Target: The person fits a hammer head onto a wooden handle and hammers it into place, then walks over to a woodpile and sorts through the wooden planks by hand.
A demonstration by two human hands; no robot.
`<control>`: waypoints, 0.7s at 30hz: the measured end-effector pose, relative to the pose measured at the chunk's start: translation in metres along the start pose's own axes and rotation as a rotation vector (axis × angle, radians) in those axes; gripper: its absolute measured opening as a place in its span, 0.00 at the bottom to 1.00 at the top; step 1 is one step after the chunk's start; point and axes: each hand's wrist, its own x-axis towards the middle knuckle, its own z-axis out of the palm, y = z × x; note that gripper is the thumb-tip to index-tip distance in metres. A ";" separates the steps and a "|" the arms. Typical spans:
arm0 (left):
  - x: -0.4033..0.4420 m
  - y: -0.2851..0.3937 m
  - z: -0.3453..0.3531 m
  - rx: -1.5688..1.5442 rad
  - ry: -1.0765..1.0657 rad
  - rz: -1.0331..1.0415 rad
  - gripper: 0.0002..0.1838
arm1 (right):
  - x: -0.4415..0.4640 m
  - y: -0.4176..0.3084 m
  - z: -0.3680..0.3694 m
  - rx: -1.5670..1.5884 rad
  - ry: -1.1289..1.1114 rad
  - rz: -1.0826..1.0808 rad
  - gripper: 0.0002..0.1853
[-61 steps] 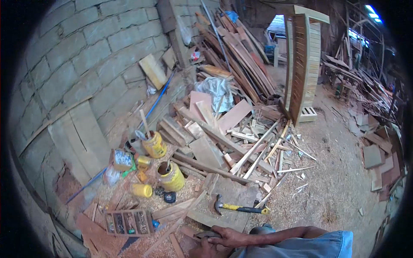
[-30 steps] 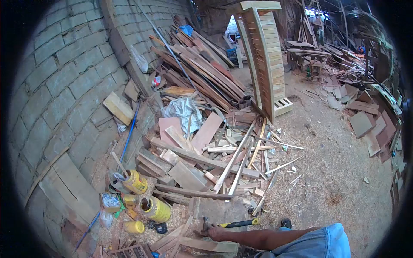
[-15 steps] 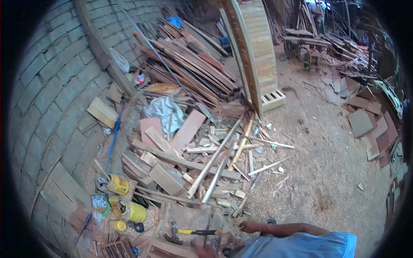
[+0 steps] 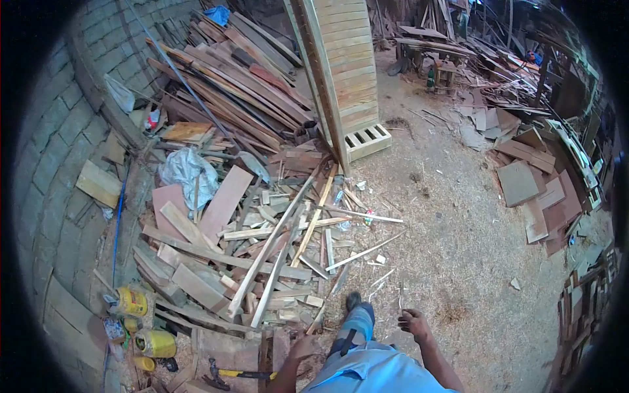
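Note:
My left hand (image 4: 303, 347) hangs in front of the workbench edge at the bottom, its fingers loosely extended with nothing visible in them. Below and left of it, a hammer (image 4: 246, 374) with a yellow and black handle lies on the bench (image 4: 226, 347). To the right of my body, my right hand (image 4: 414, 324) hovers above the floor, fingers bent but apart, and I see nothing held in it. A thin pale strip (image 4: 401, 298) shows just beyond its fingertips; whether they touch I cannot tell.
Wood offcuts (image 4: 275, 262) are heaped ahead, left of a tall slatted wooden panel (image 4: 344, 65). Yellow containers (image 4: 156, 343) stand at lower left. Stacked boards (image 4: 229, 85) lie behind the heap. Flat board pieces (image 4: 521, 183) lie at right on the shaving-covered floor (image 4: 452, 262).
The view has shifted, and my legs now show below. My left hand has come up away from the hammer. My right hand has moved out to the right.

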 end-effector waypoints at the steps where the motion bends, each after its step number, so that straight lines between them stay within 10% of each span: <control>1: 0.013 0.027 -0.032 -0.037 -0.039 -0.121 0.26 | 0.005 -0.004 -0.012 0.019 0.041 0.041 0.23; 10: 0.209 0.033 -0.139 -0.207 0.027 -0.226 0.22 | 0.077 0.006 -0.127 -0.045 0.354 0.329 0.11; 14: 0.272 0.153 -0.264 -0.479 0.123 -0.117 0.30 | 0.124 -0.033 -0.134 0.099 0.387 0.448 0.12; 21: 0.344 0.340 -0.471 -0.782 0.056 0.525 0.44 | 0.209 -0.162 -0.057 -0.130 0.285 0.284 0.21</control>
